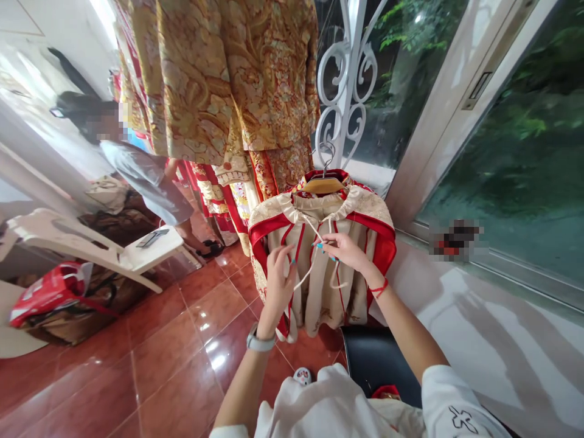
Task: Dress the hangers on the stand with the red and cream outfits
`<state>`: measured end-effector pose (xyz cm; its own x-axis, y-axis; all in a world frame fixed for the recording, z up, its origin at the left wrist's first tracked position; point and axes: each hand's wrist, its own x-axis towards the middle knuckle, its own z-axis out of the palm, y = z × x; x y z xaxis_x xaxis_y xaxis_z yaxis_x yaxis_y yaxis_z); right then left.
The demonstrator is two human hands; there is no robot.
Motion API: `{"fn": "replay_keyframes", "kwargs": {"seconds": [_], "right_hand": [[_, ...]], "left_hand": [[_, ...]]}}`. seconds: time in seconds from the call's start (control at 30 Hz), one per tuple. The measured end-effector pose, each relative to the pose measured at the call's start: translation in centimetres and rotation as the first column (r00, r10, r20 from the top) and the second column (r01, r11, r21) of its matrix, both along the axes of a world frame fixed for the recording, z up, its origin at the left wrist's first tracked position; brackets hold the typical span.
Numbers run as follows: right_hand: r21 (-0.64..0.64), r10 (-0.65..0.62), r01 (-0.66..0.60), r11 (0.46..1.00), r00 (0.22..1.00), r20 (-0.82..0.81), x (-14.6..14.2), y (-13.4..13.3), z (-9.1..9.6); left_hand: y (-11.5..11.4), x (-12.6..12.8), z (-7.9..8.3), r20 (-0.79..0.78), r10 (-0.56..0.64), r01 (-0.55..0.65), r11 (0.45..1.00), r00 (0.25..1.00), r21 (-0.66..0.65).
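Observation:
A cream cape (315,307) with red trim and a gathered collar hangs in front of me. It is on a hanger (325,185) whose hook is up by white scroll metalwork. Thin pale cords (312,226) come down from the collar at the front. My right hand (345,250) pinches the cords below the neckline, with a loose end curling beneath it. Just left of it, my left hand (279,277) is raised before the cape, thumb and fingers apart. One cord end dangles beside that hand, seemingly not gripped.
Gold brocade garments (196,85) hang above and behind the cape. A black seat (383,359) stands below right, near a windowed wall. At left, another person (141,176) bends by a white chair (155,249) and a red bag (50,289). The floor (168,365) is red tile.

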<state>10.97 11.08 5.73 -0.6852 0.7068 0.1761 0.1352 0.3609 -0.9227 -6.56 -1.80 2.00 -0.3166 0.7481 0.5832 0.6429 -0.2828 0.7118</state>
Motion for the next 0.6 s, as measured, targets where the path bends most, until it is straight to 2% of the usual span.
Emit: {"fn": "replay_keyframes", "kwargs": {"seconds": [0.03, 0.07, 0.1, 0.17, 0.2, 0.23, 0.3, 0.4, 0.47, 0.5, 0.53, 0.6], "right_hand": [[0.165, -0.079, 0.071, 0.984, 0.996, 0.043, 0.1, -0.1, 0.1], [0.33, -0.169, 0.137, 0.934, 0.983, 0.073, 0.2, -0.3, 0.1], [0.471, -0.257, 0.186, 0.862, 0.962, 0.092, 0.2, -0.5, 0.2], [0.653, -0.382, 0.218, 0.725, 0.916, 0.118, 0.2, -1.2, 0.1], [0.703, -0.414, 0.212, 0.678, 0.901, 0.127, 0.1, -1.5, -0.1], [0.734, -0.43, 0.204, 0.648, 0.893, 0.131, 0.0, -1.8, -0.3], [0.753, -0.436, 0.205, 0.625, 0.892, 0.12, -0.2, -2.1, -0.7], [0.733, -0.458, 0.266, 0.626, 0.886, 0.069, -0.4, -2.3, -1.1], [0.735, -0.485, 0.3, 0.608, 0.873, 0.044, -0.4, -2.3, -1.2], [0.743, -0.497, 0.31, 0.593, 0.867, 0.035, -0.3, -2.3, -1.4], [0.753, -0.502, 0.312, 0.58, 0.864, 0.028, -0.3, -2.2, -1.5], [0.767, -0.484, 0.307, 0.563, 0.875, 0.006, -0.2, -2.2, -1.9]], "left_hand": [[1.2, 0.5, 1.8, -0.069, -0.085, 0.089, 0.995, 0.994, 0.047], [2.5, 0.8, 3.5, -0.13, -0.184, 0.191, 0.98, 0.974, 0.049], [4.0, 0.9, 5.0, -0.169, -0.263, 0.271, 0.962, 0.95, 0.027], [7.0, 0.7, 7.1, -0.188, -0.387, 0.377, 0.922, 0.903, -0.087], [8.3, 0.5, 7.6, -0.166, -0.433, 0.41, 0.899, 0.886, -0.156], [9.6, 0.3, 8.0, -0.134, -0.474, 0.438, 0.87, 0.87, -0.227], [11.4, -0.1, 8.0, -0.059, -0.538, 0.491, 0.803, 0.841, -0.339], [12.2, -0.2, 7.6, 0.09, -0.58, 0.568, 0.736, 0.81, -0.369], [11.7, -0.2, 7.5, 0.28, -0.579, 0.643, 0.711, 0.765, -0.285], [11.2, -0.3, 7.4, 0.404, -0.567, 0.677, 0.704, 0.718, -0.215], [10.6, -0.5, 7.5, 0.527, -0.547, 0.699, 0.703, 0.65, -0.133], [9.1, -1.0, 7.7, 0.735, -0.491, 0.683, 0.729, 0.469, 0.051]]}}
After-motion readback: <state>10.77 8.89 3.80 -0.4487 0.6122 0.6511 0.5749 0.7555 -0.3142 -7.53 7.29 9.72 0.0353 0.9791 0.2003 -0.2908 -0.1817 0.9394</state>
